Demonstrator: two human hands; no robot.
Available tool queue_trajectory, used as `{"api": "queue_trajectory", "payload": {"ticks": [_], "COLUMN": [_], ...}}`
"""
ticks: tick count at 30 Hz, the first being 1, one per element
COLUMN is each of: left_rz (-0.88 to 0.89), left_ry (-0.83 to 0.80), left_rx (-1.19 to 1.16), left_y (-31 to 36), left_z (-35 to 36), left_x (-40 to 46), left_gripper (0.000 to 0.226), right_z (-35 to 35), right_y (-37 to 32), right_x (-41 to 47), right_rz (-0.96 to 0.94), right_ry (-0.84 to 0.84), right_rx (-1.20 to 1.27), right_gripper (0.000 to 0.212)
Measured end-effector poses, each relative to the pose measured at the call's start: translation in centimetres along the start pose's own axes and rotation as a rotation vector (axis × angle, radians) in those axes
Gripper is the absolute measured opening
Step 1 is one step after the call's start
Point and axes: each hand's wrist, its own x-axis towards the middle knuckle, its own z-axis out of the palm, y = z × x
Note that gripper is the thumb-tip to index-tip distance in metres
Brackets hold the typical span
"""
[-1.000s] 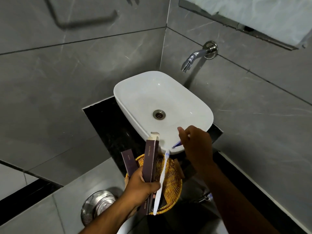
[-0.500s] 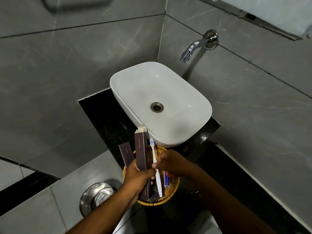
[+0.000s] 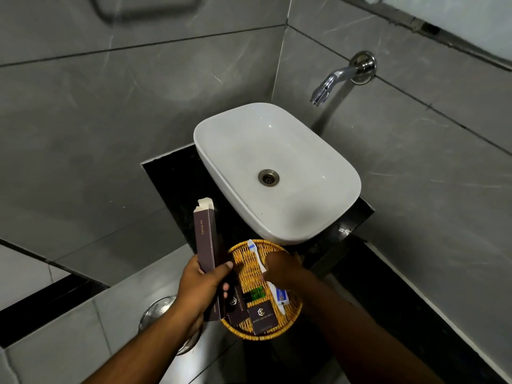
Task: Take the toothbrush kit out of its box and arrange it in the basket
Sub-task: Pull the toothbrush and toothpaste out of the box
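Note:
My left hand (image 3: 202, 286) grips a tall dark brown dental kit box (image 3: 206, 239), held upright just left of the basket with its top flap open. A round wicker basket (image 3: 294, 317) sits on the counter in front of the sink. A white toothbrush (image 3: 256, 254) lies slanted across the basket, its blue-bristled head at the far rim. My right hand (image 3: 282, 270) rests over the basket with fingers pinched on the toothbrush's handle. A small blue and white toothpaste tube (image 3: 282, 296) lies in the basket beside the handle.
Dark hotel boxes (image 3: 261, 318) and a green item (image 3: 257, 293) lie in the basket's near part. A white basin (image 3: 277, 151) stands behind on the black counter (image 3: 171, 176), with a chrome tap (image 3: 332, 79) on the grey tiled wall. A round metal lid (image 3: 155, 311) shows below left.
My right hand took the toothbrush from beside the box and lowered it into the basket. The toothpaste tube now lies in the basket. My left hand moved the box to the left.

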Motion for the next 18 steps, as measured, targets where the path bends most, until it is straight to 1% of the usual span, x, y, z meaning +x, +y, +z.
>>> {"api": "queue_trajectory", "payload": {"ticks": [3,4,6,8,13,14,17,18], "left_rz": [0.007,0.007,0.007,0.007,0.030,0.032,0.037,0.044], "left_ry": [-0.006,-0.006,-0.007,-0.005,-0.002,-0.004,-0.003,0.003], "left_rx": [-0.019,-0.025,-0.037,-0.044,-0.032,-0.032,-0.037,-0.039], "left_y": [-0.1,0.0,0.1,0.3,1.0,1.0,1.2,1.3], "left_z": [-0.6,-0.7,-1.0,-1.1,-1.4,-1.4,-1.7,-1.8], "left_x": [-0.1,-0.2,-0.3,-0.2,-0.1,-0.1,0.0,0.0], "left_gripper": [0.027,0.026,0.026,0.025,0.021,0.020,0.020,0.020], "right_z": [0.1,-0.1,-0.4,-0.7,-0.6,-0.6,-0.5,-0.5], "right_y": [0.1,0.1,0.1,0.0,0.0,-0.1,0.0,-0.2], "right_x": [0.1,0.1,0.3,0.2,0.1,-0.1,-0.6,-0.9], "right_rz": [-0.016,-0.030,-0.061,-0.095,-0.100,-0.077,-0.076,-0.067], "right_ry": [-0.003,-0.003,-0.023,-0.039,-0.019,-0.013,0.076,0.095], "right_rx": [0.000,-0.014,-0.086,-0.187,-0.274,-0.262,-0.153,-0.099], "right_gripper": [0.017,0.020,0.039,0.049,0.048,0.046,0.027,0.024]}}
